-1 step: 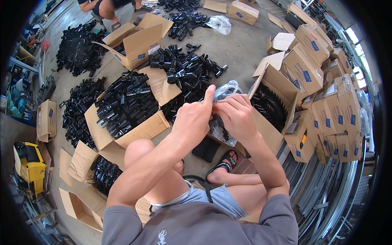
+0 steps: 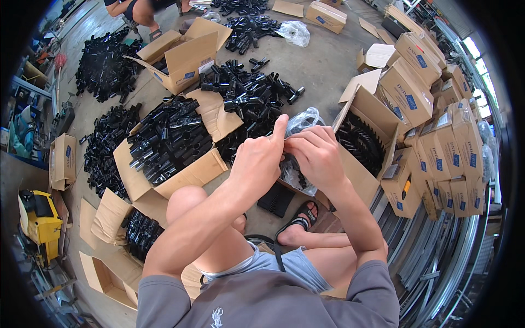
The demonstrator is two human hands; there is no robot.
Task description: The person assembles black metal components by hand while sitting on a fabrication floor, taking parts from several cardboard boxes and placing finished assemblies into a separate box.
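Note:
My left hand (image 2: 258, 157) is closed in front of my chest, one digit pointing up. Right beside it, my right hand (image 2: 316, 152) is pinched shut, its fingertips meeting the left hand. Whatever lies between the fingers is too small or hidden to make out. Behind and below both hands shows a clear plastic bag (image 2: 306, 118) with black parts in its lower portion, and I cannot tell whether the hands touch it. Under the hands, near my sandalled foot, stands a flat black block (image 2: 275, 200).
An open carton (image 2: 198, 178) of black tubular fittings is at left, with loose piles (image 2: 249, 93) beyond. At right an open box holds black toothed pieces (image 2: 361, 143), beside stacked cartons (image 2: 445, 153) and metal profiles (image 2: 432, 268). Another person (image 2: 143, 13) crouches at the far left.

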